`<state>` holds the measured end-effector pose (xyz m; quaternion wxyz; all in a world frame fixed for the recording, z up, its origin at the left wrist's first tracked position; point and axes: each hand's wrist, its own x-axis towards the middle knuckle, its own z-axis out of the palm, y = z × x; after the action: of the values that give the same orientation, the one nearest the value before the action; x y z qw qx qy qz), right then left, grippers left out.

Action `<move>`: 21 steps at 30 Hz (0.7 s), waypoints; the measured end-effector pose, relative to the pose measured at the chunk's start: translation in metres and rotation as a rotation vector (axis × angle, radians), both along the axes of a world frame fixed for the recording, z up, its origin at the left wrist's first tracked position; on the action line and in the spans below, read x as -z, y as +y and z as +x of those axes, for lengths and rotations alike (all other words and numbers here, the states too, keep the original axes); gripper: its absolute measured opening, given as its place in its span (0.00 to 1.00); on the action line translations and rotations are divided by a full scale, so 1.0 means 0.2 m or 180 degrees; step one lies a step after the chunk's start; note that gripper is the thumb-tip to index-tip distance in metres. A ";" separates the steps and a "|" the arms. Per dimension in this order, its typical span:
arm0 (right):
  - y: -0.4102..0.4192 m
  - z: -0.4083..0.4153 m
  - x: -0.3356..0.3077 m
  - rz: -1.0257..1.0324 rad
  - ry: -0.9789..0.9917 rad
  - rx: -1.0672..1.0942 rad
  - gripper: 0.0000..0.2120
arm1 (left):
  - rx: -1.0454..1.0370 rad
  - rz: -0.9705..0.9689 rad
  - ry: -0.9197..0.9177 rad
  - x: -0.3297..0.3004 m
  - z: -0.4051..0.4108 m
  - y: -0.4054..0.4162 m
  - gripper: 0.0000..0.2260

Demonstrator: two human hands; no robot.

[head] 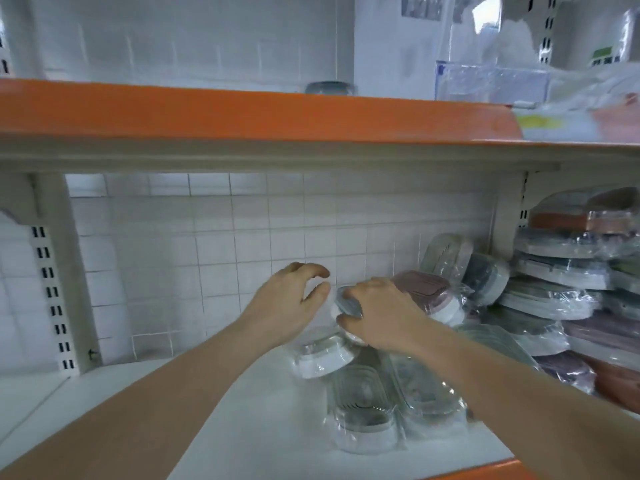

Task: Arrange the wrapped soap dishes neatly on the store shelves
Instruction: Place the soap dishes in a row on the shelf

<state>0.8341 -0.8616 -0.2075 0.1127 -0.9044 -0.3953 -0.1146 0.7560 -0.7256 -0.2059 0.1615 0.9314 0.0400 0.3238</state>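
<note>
My right hand (377, 313) grips a grey wrapped soap dish (346, 301) by its end, above the white lower shelf (270, 420). My left hand (294, 299) hovers just left of it, fingers loosely curled around nothing. Below them a clear-wrapped dish (322, 355) leans on its side. Two grey wrapped dishes (363, 407) lie flat side by side toward the shelf's front. A pink wrapped dish (429, 292) leans behind my right hand.
Stacks of wrapped dishes (561, 271) in grey, pink and orange fill the right end of the shelf. The orange-edged upper shelf (242, 116) overhangs, carrying a clear box (491, 81) and bags. A white tiled wall (207, 254) backs the shelf, with slotted uprights (52, 292) at left.
</note>
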 end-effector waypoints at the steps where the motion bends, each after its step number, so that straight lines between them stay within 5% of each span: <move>1: -0.02 -0.04 -0.05 0.0020 0.0026 -0.0186 0.21 | 0.0030 0.0217 -0.0127 -0.07 -0.06 -0.02 0.15; 14: -0.32 -0.64 -0.92 0.1484 -0.0190 -0.2033 0.03 | -0.0272 0.1435 -0.1749 -0.71 -0.85 -0.23 0.13; 21: -0.23 -0.57 -1.19 0.1692 -0.0548 -0.1554 0.06 | -0.1243 0.0914 -0.1190 -0.97 -0.99 -0.06 0.10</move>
<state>0.7193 -0.9067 0.0299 0.3340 -0.7097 -0.5638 -0.2587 0.5584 -0.7386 -0.0115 -0.0324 0.8436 0.1416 0.5169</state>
